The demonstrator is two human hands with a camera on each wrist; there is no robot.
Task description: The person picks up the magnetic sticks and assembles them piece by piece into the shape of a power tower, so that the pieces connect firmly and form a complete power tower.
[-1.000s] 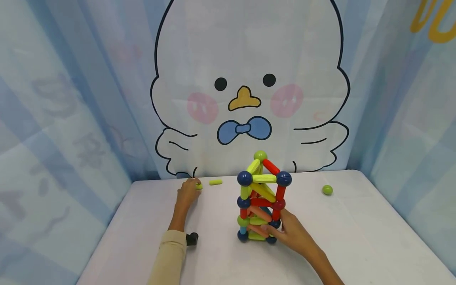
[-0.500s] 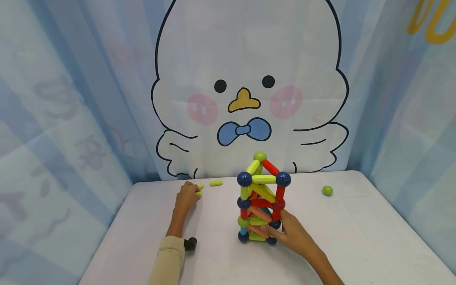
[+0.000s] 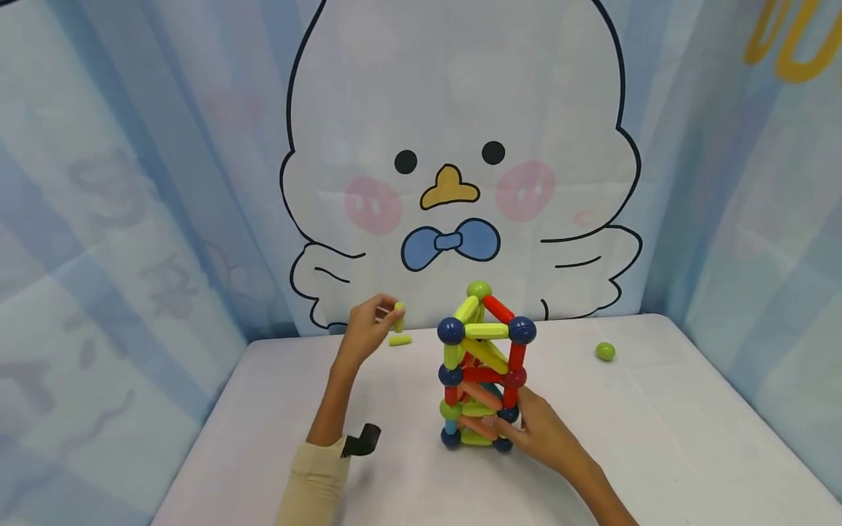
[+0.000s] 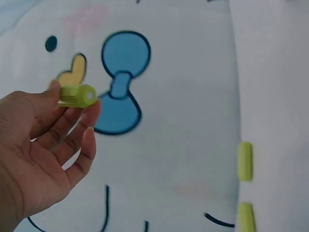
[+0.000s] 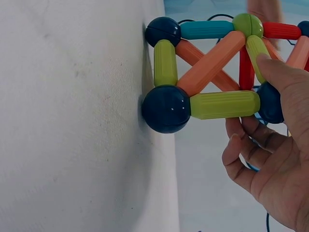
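The left hand [image 3: 365, 332] has lifted a short lime-green ribbed plastic rod [image 3: 398, 316] off the tabletop [image 3: 658, 438], pinching it; the right hand [image 3: 536, 431] grips the colourful rod-and-ball tower [image 3: 483, 365]; best brace it low.

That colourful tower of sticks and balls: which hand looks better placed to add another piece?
Probably the left hand: it pinches a lime-green plastic stick beside the stick-and-ball tower. The right hand grips the tower's base.

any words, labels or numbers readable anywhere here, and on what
None can be read.
Backdrop curtain: faint grey printed marks at its left, too blurred to read.
Yellow shapes at its top right: cut off by the frame, unreadable.
Magnetic tower, green stick in the left hand, table: no text.
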